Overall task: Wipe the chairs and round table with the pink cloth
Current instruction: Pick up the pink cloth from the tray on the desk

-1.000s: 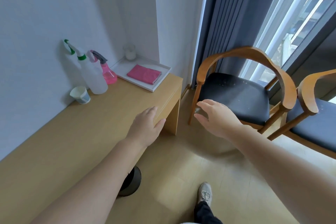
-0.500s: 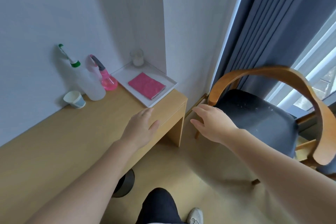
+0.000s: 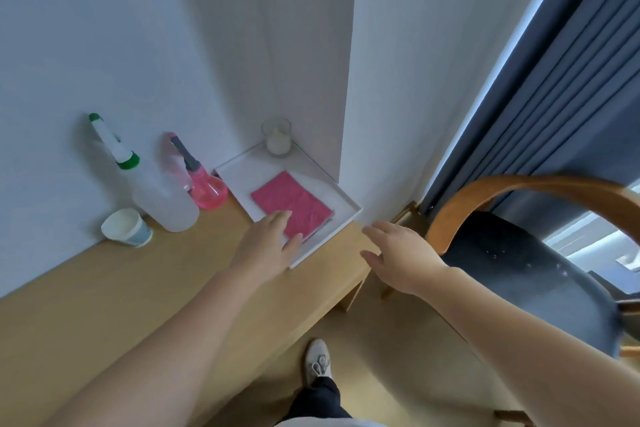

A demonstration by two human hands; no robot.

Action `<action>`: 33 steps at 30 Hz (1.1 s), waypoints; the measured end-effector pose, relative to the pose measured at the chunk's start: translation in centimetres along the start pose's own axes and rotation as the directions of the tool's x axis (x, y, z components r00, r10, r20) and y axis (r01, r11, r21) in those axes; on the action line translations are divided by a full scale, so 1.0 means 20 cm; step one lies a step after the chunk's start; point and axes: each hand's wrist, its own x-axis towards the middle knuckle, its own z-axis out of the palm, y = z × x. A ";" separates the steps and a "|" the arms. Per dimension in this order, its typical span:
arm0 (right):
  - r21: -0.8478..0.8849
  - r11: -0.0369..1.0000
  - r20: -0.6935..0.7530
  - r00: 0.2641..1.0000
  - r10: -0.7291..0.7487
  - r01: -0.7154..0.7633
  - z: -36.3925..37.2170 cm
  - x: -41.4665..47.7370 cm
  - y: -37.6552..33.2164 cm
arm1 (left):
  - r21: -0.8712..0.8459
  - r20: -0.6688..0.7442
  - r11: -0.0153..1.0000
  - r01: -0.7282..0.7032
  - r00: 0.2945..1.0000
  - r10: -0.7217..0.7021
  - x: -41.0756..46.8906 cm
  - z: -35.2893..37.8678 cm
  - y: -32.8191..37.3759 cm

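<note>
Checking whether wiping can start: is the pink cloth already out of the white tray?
No, the pink cloth lies flat in the white tray, with the left hand reaching over its near edge.

I see a light wooden desk (image 3: 138, 288) running along the wall. At its far end, a white tray (image 3: 346, 215) sits in the corner. Just left of the tray stands a pink spray bottle (image 3: 207, 191), close beside a larger clear spray bottle (image 3: 162, 201) with a green collar. A paper cup (image 3: 126, 227) stands left of that.
</note>
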 end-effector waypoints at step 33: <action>0.079 0.982 0.193 0.964 -0.181 0.169 0.13 1.02 -0.04 | 0.239 -0.054 0.913 0.330 0.943 -0.327 0.78 0.02 -0.36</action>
